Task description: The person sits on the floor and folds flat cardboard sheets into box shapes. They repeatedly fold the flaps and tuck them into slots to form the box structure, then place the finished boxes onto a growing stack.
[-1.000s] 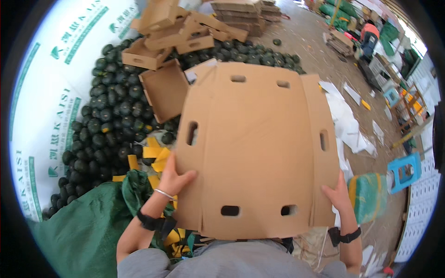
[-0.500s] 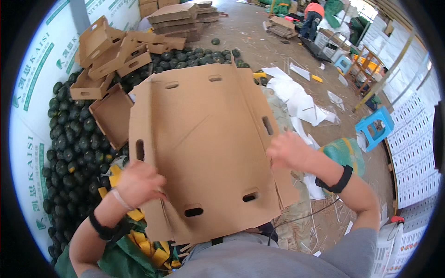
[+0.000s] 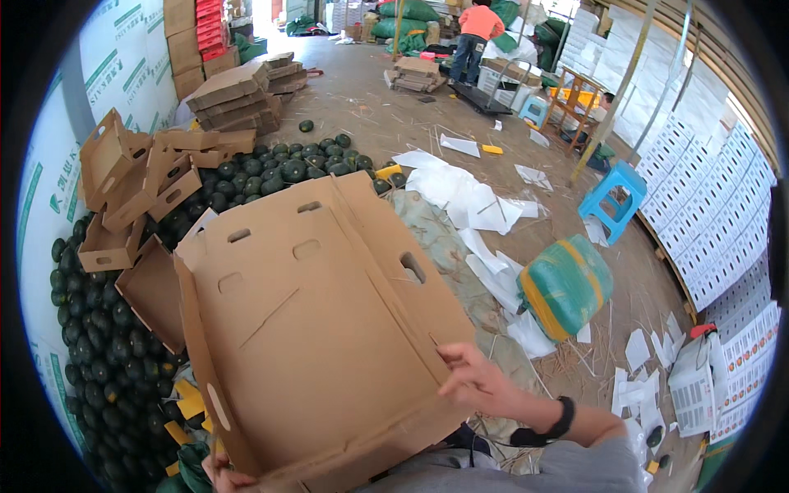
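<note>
A brown cardboard box blank point(image 3: 320, 320) with oval hand holes lies in front of me, partly folded. Its left side wall and near wall stand up, while the right flap point(image 3: 394, 263) slopes outward. At the near left corner, my left hand point(image 3: 226, 475) is closed on the cardboard, partly cut off by the frame's lower edge. My right hand point(image 3: 485, 378) pinches the cardboard by the near right corner, fingers bent over its edge. The underside of the blank and what supports it are hidden.
Dark green round fruits point(image 3: 90, 345) are heaped on the left, with folded cardboard trays point(image 3: 123, 181) on top. Flat cardboard is stacked point(image 3: 234, 94) behind. To the right are a green wrapped bundle point(image 3: 567, 283), a blue stool point(image 3: 612, 201) and white paper scraps point(image 3: 452, 189). Another person point(image 3: 472, 45) stands far off.
My view has turned right. The near and left walls of the blank have come up. My left hand has moved down to the near left corner, and my right hand to the near right.
</note>
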